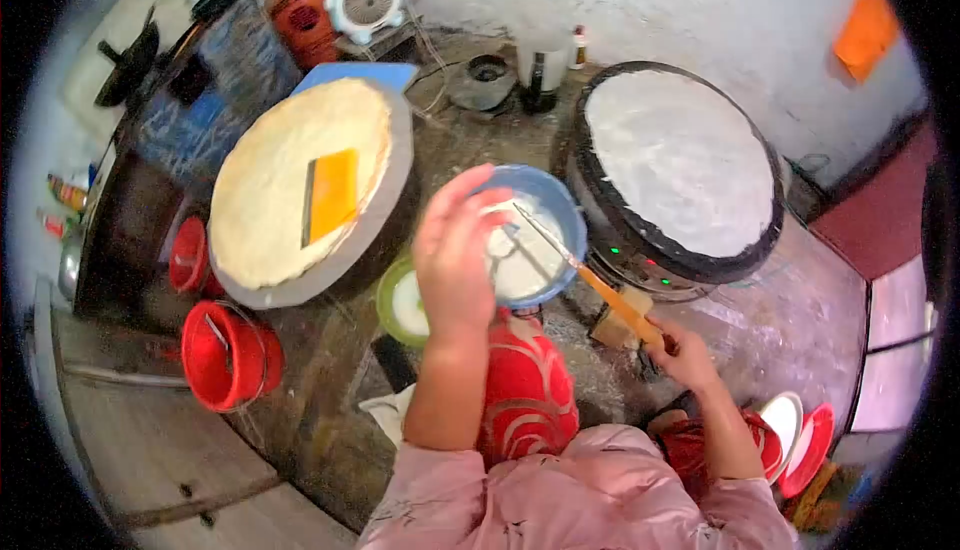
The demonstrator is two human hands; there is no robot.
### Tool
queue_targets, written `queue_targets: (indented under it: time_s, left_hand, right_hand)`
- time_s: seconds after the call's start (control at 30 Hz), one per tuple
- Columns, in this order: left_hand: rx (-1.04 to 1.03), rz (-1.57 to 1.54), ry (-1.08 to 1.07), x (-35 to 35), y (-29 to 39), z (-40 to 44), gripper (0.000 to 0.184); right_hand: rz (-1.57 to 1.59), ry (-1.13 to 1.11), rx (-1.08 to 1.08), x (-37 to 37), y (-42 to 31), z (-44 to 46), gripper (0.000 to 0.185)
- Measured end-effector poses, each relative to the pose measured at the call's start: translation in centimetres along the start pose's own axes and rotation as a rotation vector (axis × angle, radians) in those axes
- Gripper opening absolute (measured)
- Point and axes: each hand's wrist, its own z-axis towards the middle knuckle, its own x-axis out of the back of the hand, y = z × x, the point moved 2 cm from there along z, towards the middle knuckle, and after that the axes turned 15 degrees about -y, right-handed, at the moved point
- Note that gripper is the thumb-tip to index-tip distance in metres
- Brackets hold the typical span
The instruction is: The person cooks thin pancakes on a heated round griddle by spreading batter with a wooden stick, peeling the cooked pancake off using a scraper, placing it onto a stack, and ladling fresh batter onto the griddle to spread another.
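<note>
My right hand is closed round the wooden handle of a long spatula. Its thin metal end reaches over a blue bowl of white batter. My left hand is raised at the bowl's left side, blurred, with fingers stretched out and nothing visible in them. It covers part of the bowl and of a green bowl that also holds something white. To the right, a round griddle carries a spread white layer of batter, with lit indicators on its side.
At left, a stack of pale flat rounds bears a yellow scraper. Red buckets stand beside it. Behind are a small fan, an orange gas cylinder and a dark-based jug. White and red plates sit lower right.
</note>
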Motion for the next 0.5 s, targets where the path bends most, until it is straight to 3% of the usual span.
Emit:
queue_targets:
  time_s: [0.03,0.1,0.17,0.23,0.27,0.33,0.4,0.47,0.5]
  left_hand:
    - [-0.019,0.201,0.135,3.8,-1.5,-0.8,0.029]
    - [-0.057,1.074,0.260,13.5,-8.0,-3.3,0.031]
    - [0.599,1.619,0.019,19.5,-13.8,-7.9,0.034]
    - [0.726,1.720,0.109,23.1,-19.0,-14.2,0.046]
    - [0.737,1.715,0.129,24.5,-20.5,-15.8,0.046]
    - [0.849,1.673,0.088,27.4,-23.6,-18.6,0.057]
    - [0.884,1.747,0.016,34.1,-30.9,-22.4,0.055]
    - [1.252,1.325,-0.030,36.2,-32.3,-22.6,0.044]
    - [1.257,1.322,-0.019,36.1,-31.0,-22.6,0.044]
  right_hand:
    - [-0.016,-0.022,0.018,0.8,-1.4,0.7,0.040]
    - [-0.169,-0.039,0.160,1.5,-3.9,2.5,0.040]
    - [-0.227,-0.088,0.243,2.0,-7.3,4.8,0.041]
    - [-0.441,-0.178,0.382,1.6,-11.2,7.1,0.043]
    - [-0.561,-0.264,0.330,1.1,-13.1,8.4,0.042]
    - [-0.725,-0.313,0.391,-0.8,-16.0,11.1,0.040]
    - [-0.956,-0.396,0.403,-4.1,-17.6,14.2,0.037]
    - [-1.044,-0.532,0.303,-6.8,-19.1,16.6,0.031]
    - [-1.047,-0.537,0.312,-8.0,-18.9,17.7,0.031]
